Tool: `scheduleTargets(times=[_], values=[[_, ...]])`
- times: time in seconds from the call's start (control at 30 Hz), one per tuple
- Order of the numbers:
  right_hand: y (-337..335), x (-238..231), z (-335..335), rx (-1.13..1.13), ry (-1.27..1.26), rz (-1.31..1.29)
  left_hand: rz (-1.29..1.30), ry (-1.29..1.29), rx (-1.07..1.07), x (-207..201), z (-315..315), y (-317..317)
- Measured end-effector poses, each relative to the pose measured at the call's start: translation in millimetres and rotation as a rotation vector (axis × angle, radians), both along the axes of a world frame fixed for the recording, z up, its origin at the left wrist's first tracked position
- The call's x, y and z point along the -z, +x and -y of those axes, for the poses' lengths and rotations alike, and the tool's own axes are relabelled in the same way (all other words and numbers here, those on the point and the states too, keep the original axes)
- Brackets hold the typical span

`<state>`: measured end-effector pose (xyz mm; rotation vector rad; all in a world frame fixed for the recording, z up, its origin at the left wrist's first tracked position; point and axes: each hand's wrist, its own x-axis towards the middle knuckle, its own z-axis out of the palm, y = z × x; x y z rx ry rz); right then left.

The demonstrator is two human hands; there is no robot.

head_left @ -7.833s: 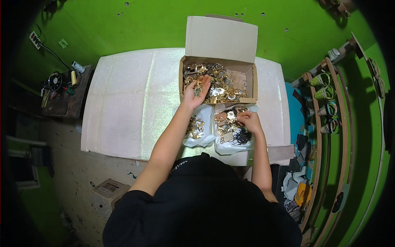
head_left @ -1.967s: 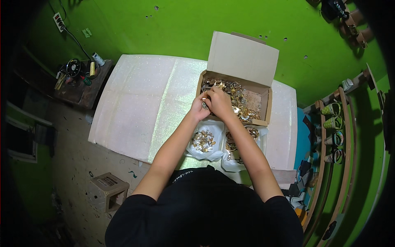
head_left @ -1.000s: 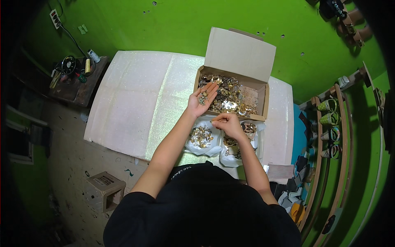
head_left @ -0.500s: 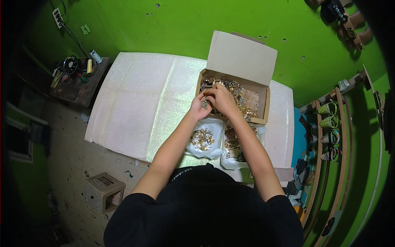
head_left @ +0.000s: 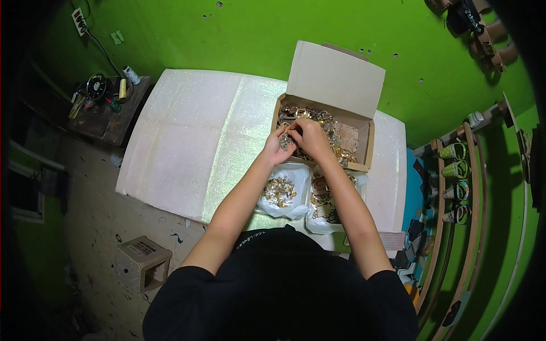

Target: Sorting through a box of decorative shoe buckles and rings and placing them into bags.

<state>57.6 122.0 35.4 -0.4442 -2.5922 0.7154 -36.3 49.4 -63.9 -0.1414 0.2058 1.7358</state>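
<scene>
An open cardboard box (head_left: 368, 145) holds a heap of small gold and silver metal fittings (head_left: 325, 126), some shaped like buckles. Over its near left corner my left hand (head_left: 275, 151) cups several small silvery metal fittings (head_left: 285, 141) against its palm and fingers. My right hand (head_left: 313, 140) reaches over the heap, its thumb and fingers pinched together beside my left fingertips. What sits in that pinch is too small to make out. Nearer to me, a plastic-lined tray (head_left: 293, 212) contains gold and silver pieces. A second lined tray (head_left: 318, 226), with larger buckle-like pieces, lies partly under my right forearm.
The table has a shiny whitish cover (head_left: 176, 136). A dark side table (head_left: 108, 129) with thread spools stands at the left. Below it on the floor is a stool (head_left: 145, 256). At the right, a wooden rack (head_left: 438, 227) carries several sandals (head_left: 456, 169).
My right hand has drawn slightly down and right from the heap, its fingers now more visible beside the left fingertips. My left hand stays nearly in place, still holding the silvery fittings.
</scene>
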Motion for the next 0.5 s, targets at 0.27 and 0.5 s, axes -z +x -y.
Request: scheduleTargets(times=[0.27, 0.5], values=[[2, 6, -6, -0.08, 0.0, -0.159, -0.03, 0.03, -0.025, 0, -1, 3], [5, -9, -2, -0.049, -0.203, 0.021, -0.002, 0.104, 0.016, -6, 5, 2]])
